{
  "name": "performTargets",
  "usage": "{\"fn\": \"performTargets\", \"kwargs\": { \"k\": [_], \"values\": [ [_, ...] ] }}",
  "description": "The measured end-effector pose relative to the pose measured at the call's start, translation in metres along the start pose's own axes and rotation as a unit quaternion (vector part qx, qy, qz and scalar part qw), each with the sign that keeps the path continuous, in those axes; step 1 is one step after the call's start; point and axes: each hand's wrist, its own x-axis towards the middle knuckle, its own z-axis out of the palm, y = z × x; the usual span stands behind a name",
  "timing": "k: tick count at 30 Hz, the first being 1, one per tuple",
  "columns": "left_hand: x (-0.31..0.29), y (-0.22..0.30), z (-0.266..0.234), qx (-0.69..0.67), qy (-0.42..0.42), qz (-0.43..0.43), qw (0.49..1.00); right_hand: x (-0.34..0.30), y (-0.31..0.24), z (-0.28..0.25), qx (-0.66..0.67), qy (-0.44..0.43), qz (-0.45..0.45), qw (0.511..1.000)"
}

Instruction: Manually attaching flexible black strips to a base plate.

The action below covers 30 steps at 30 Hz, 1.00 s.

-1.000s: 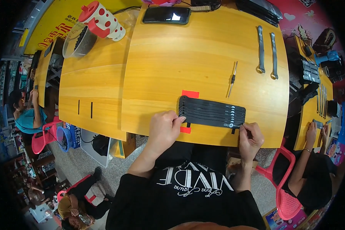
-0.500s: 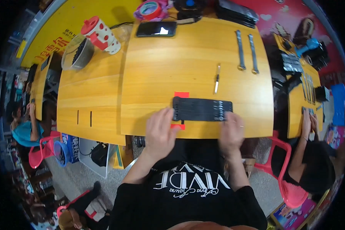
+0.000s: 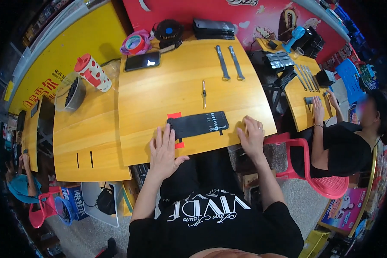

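A flat black rectangular piece (image 3: 198, 124) lies near the front edge of the table, with a row of small white marks toward its right end. Two short dark tabs stick out below its lower edge. My left hand (image 3: 161, 150) is open at its left end, fingertips at or very near the edge; whether they press on it I cannot tell. To the right of the piece, my right hand (image 3: 251, 137) rests at the table edge with fingers apart, holding nothing. Red tape (image 3: 174, 115) shows above the piece's left end, and another red strip (image 3: 179, 145) below it.
A slim pen-like tool (image 3: 204, 93) lies beyond the piece. Two long grey straps (image 3: 222, 63) are farther right. At the back sit a phone (image 3: 142, 61), a small fan (image 3: 167, 32) and black packs (image 3: 213, 29). A tumbler (image 3: 93, 73) and bowl (image 3: 71, 94) stand left; a co-worker sits right.
My right hand has moved off the right end of the black piece and opened. My left hand has spread flatter at its left end. The whole view has turned toward the right.
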Motion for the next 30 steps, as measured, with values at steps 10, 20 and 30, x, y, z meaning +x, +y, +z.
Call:
{"fn": "performTargets", "kwargs": {
  "k": [10, 20, 30],
  "values": [
    [-0.057, 0.011, -0.025, -0.135, 0.229, -0.062, 0.962, 0.204, -0.008, 0.074, 0.024, 0.042, 0.158, 0.986],
    [-0.013, 0.033, -0.042, -0.294, 0.284, 0.017, 0.913, 0.18, -0.002, 0.07, 0.104, 0.112, 0.012, 0.988],
    [-0.036, 0.031, -0.027, -0.249, 0.26, -0.018, 0.933, 0.281, 0.022, 0.077, 0.001, -0.141, -0.197, 0.97]
  ]
}}
